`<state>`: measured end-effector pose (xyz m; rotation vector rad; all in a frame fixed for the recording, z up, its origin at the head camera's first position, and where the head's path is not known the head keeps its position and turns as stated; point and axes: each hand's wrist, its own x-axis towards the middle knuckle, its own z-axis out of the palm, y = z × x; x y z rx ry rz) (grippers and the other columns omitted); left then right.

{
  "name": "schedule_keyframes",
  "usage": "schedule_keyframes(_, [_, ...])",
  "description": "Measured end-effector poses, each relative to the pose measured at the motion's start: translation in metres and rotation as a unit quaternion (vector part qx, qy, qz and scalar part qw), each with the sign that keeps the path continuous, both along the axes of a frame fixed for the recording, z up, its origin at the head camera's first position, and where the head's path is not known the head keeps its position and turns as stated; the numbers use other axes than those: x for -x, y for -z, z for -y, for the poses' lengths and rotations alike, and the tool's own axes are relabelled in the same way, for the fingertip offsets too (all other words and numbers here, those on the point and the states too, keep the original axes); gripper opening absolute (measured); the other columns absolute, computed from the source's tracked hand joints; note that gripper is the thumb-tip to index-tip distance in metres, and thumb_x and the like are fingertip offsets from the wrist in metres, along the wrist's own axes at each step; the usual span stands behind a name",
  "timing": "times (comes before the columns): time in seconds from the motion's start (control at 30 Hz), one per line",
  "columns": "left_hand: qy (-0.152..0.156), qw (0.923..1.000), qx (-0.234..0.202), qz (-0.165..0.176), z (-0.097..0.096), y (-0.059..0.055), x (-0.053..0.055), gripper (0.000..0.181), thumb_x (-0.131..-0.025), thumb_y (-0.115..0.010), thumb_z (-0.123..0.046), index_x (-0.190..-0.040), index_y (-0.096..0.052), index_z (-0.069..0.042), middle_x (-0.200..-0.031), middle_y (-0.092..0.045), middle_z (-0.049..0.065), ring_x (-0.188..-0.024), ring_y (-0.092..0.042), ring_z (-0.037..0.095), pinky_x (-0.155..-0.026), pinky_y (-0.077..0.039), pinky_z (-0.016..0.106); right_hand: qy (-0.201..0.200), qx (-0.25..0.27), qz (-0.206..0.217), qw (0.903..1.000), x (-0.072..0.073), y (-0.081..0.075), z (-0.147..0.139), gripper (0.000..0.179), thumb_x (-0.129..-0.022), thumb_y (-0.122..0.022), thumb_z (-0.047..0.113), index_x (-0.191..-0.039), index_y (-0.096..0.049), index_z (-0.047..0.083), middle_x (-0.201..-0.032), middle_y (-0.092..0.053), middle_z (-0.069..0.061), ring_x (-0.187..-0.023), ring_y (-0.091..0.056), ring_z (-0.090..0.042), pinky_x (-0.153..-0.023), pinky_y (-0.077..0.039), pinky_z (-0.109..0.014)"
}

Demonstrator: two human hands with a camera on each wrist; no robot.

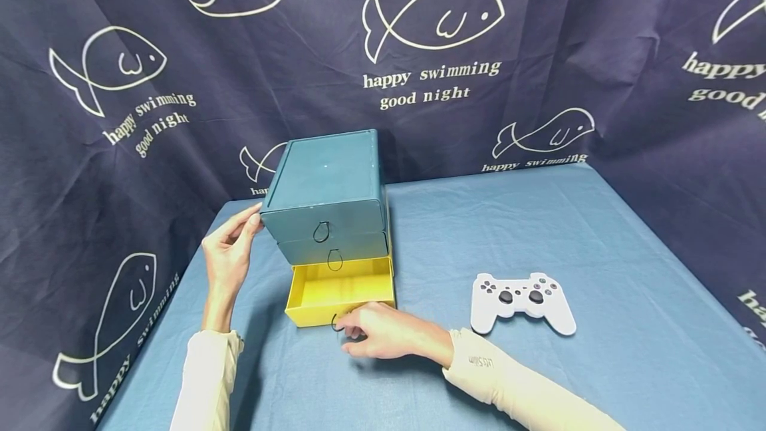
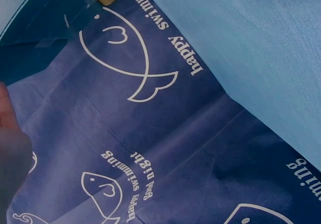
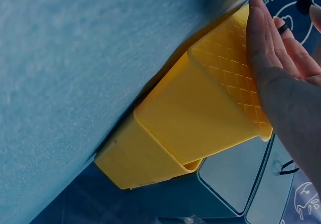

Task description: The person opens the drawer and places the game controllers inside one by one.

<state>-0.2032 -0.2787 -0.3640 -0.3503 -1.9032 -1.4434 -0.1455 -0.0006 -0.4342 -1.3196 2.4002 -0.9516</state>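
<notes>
A small drawer cabinet [image 1: 326,171] has a teal upper part with two shut drawers and a yellow lower part. Its yellow bottom drawer [image 1: 305,314] is pulled out, and its inside looks bare. My right hand [image 1: 383,332] is at the drawer's front, a finger hooked in the black loop pull [image 3: 283,28]. The right wrist view shows the drawer's textured yellow front beside the palm. My left hand [image 1: 230,245] touches the upper left front corner of the cabinet with its fingertips; in the left wrist view most of its fingers are out of frame.
A white game controller [image 1: 520,301] lies on the blue tablecloth [image 1: 449,231], right of the cabinet. Black loop pulls [image 1: 321,232] hang on the teal drawers. A dark blue curtain [image 1: 431,145] with fish drawings stands behind the table and along its sides.
</notes>
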Motion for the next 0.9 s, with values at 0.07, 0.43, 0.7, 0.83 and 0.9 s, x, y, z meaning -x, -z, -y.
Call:
schedule_keyframes(0.07, [0.0,1.0,0.001,-0.001,0.0,0.0,0.0,0.022,-0.097,-0.071,0.0,-0.119,-0.076,0.004,-0.09,-0.077,-0.008,-0.078,-0.073,0.008,-0.076,-0.053,0.017,-0.003,0.001,0.004,1.0,-0.002,0.0,0.0,0.03,-0.096,-0.074,0.016,-0.124,-0.072,0.005,-0.105,-0.072,0.002,-0.095,-0.064,-0.001,-0.086,-0.048,-0.014])
schedule_keyframes(0.43, [0.005,1.0,-0.004,0.002,0.0,0.0,0.0,0.023,-0.098,-0.071,-0.001,-0.12,-0.075,0.003,-0.095,-0.077,-0.008,-0.081,-0.074,0.01,-0.08,-0.054,0.019,-0.009,0.004,0.002,0.9999,-0.009,-0.003,-0.002,0.028,-0.095,-0.075,0.016,-0.121,-0.073,0.006,-0.104,-0.072,0.003,-0.094,-0.063,0.001,-0.086,-0.047,-0.013])
schedule_keyframes(0.7, [0.004,1.0,-0.005,0.006,0.001,0.0,0.0,0.023,-0.098,-0.071,-0.001,-0.12,-0.075,0.003,-0.095,-0.077,-0.009,-0.081,-0.075,0.011,-0.081,-0.054,0.019,-0.006,0.003,0.013,0.9999,-0.014,-0.002,-0.002,0.033,-0.095,-0.075,0.019,-0.126,-0.072,0.006,-0.106,-0.073,0.005,-0.095,-0.063,0.003,-0.086,-0.047,-0.013])
schedule_keyframes(0.83, [0.004,0.9999,-0.008,0.012,0.001,0.0,0.0,0.024,-0.098,-0.071,-0.002,-0.121,-0.075,0.003,-0.096,-0.077,-0.008,-0.082,-0.075,0.012,-0.081,-0.054,0.019,-0.01,0.006,0.012,0.9999,-0.015,-0.002,-0.003,0.032,-0.095,-0.075,0.018,-0.125,-0.072,0.006,-0.106,-0.073,0.004,-0.094,-0.063,0.003,-0.085,-0.047,-0.012])
schedule_keyframes(0.9, [0.006,0.9999,-0.01,0.012,0.0,0.0,0.0,0.024,-0.098,-0.071,-0.001,-0.121,-0.075,0.004,-0.096,-0.077,-0.008,-0.082,-0.075,0.012,-0.081,-0.054,0.019,-0.013,0.007,0.009,0.9998,-0.016,-0.002,-0.003,0.032,-0.095,-0.075,0.018,-0.124,-0.072,0.006,-0.105,-0.073,0.004,-0.093,-0.063,0.003,-0.085,-0.047,-0.012])
